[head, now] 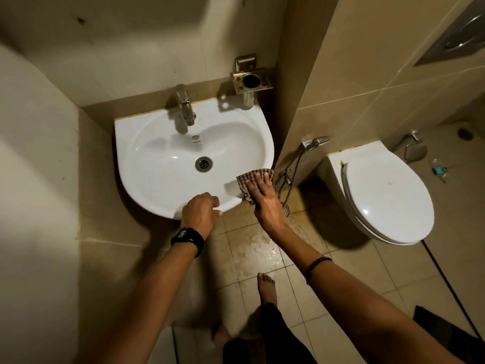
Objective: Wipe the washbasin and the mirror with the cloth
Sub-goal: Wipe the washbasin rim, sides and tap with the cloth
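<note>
A white washbasin [157,164] hangs on the wall, with a chrome tap [185,106] at its back and a drain [204,164] in the bowl. My right hand [263,198] lies flat on a brown checked cloth [249,179], pressing it onto the basin's front right rim. My left hand [200,212] rests on the basin's front edge, fingers curled, holding nothing that I can see. No mirror is in view.
A metal tumbler holder [250,80] is fixed to the wall behind the basin. To the right stand a tiled partition, a hand spray [315,143] with hose, and a toilet [385,195] with its lid down. The floor tiles [262,245] below are wet; my bare feet stand there.
</note>
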